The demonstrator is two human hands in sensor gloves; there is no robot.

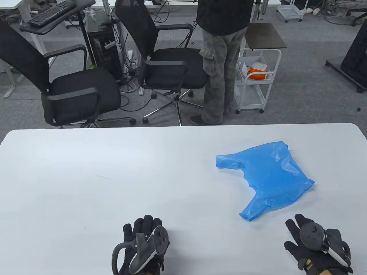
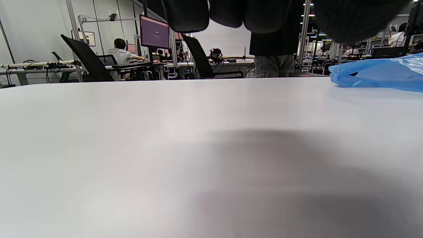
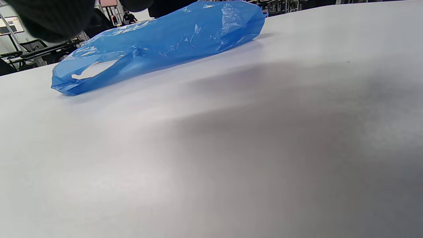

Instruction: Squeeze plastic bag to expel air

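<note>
Blue plastic bag (image 1: 268, 179) lies flat and crumpled on the right half of the white tabletop (image 1: 114, 177), a little nearer the far edge than the hands are. Its two handle loops point left and toward the near side; the nearer loop (image 1: 252, 210) ends close to the right hand but does not touch it. From the right wrist view the bag (image 3: 165, 39) looks slightly puffed, with the loop opening at its left end (image 3: 84, 74).

The right hand (image 1: 316, 246) rests at the near right edge of the tabletop, its gloved fingers (image 1: 292, 226) spread and stretched forward toward the bag, holding nothing. A black tracker (image 1: 312, 233) sits on its back.

The left hand (image 1: 143, 243) rests near the middle of the near edge, well apart from the bag, fingers together and extended, also holding nothing. Its tracker (image 1: 149, 246) has a grey ring. In the left wrist view the bag (image 2: 376, 74) shows far off on the right.

Beyond the far edge stand two black office chairs (image 1: 83, 88), a white cart (image 1: 256, 77) and a person (image 1: 222, 57) in cargo trousers.
</note>
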